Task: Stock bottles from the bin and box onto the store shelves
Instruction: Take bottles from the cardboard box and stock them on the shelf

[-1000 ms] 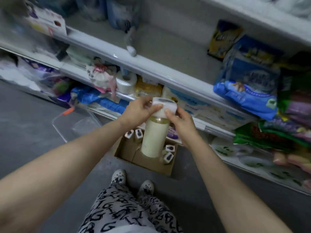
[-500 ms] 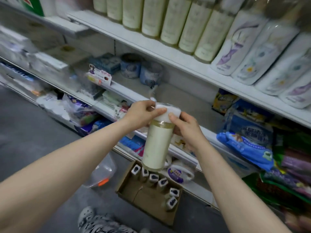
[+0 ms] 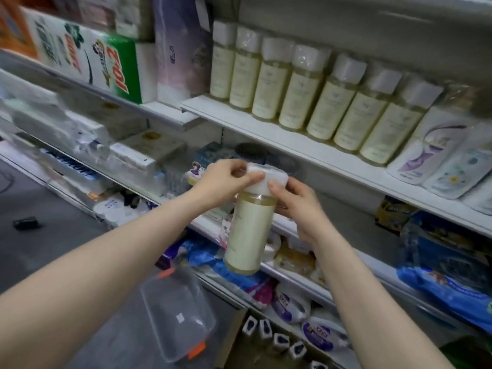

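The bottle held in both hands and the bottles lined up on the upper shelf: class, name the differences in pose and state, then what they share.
The held bottle hangs in mid-air, tilted, gripped at its cap by the left hand and right hand; the shelf bottles stand upright in a row on the upper shelf, untouched. The held bottle is alone; the shelf bottles stand side by side. Both have cream bodies and white caps under clear wrap.

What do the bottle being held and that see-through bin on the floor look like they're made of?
The bottle looks like clear plastic: pale yellow liquid shows above and below its matte cream label, and its white cap seems wrapped in glossy film. The bin looks like thin transparent plastic, since the grey floor shows through its walls; its orange clips look like opaque plastic. Glass can't be ruled out for the bottle.
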